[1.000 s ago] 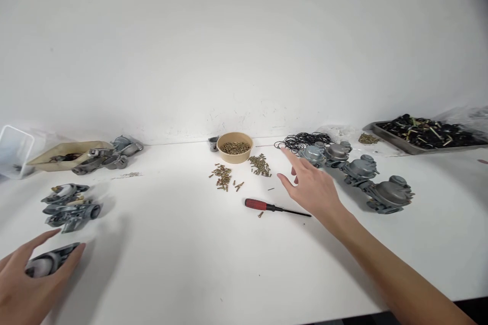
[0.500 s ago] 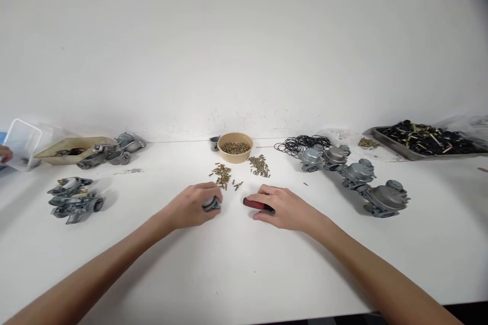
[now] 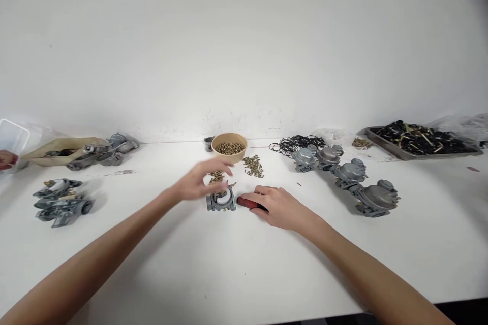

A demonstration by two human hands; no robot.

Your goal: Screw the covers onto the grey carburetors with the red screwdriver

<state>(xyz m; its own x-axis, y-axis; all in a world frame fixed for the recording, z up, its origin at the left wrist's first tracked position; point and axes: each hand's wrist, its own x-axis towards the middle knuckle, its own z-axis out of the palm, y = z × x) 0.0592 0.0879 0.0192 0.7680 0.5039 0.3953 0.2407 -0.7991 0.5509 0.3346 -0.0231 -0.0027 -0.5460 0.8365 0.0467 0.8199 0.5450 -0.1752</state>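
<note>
My left hand [image 3: 199, 180] is slightly blurred, its fingers apart and holding nothing. It hovers over a grey metal carburetor body [image 3: 221, 202], which stands on the table with its round opening up. Behind it lies a small pile of brass jets [image 3: 216, 176], partly covered by my fingers. My right hand [image 3: 276, 207] is closed around a red and black screwdriver handle [image 3: 249, 203], just right of the carburetor body; any shaft is hidden. A second pile of brass jets [image 3: 253, 166] lies beyond my right hand, near a tan bowl [image 3: 229, 157] full of them.
Several assembled carburetors [image 3: 377, 197] stand to the right, before black rubber rings [image 3: 295, 144]. A metal tray [image 3: 415, 151] of dark parts sits far right. At left are carburetor bodies [image 3: 63, 208] and a beige tray [image 3: 41, 155]. Another person's hand [image 3: 6, 159] shows at the left edge.
My left hand has let go of the carburetor body, now standing on the table, and has risen toward the jets with opened fingers. The right hand keeps the screwdriver; the view shifted slightly.
</note>
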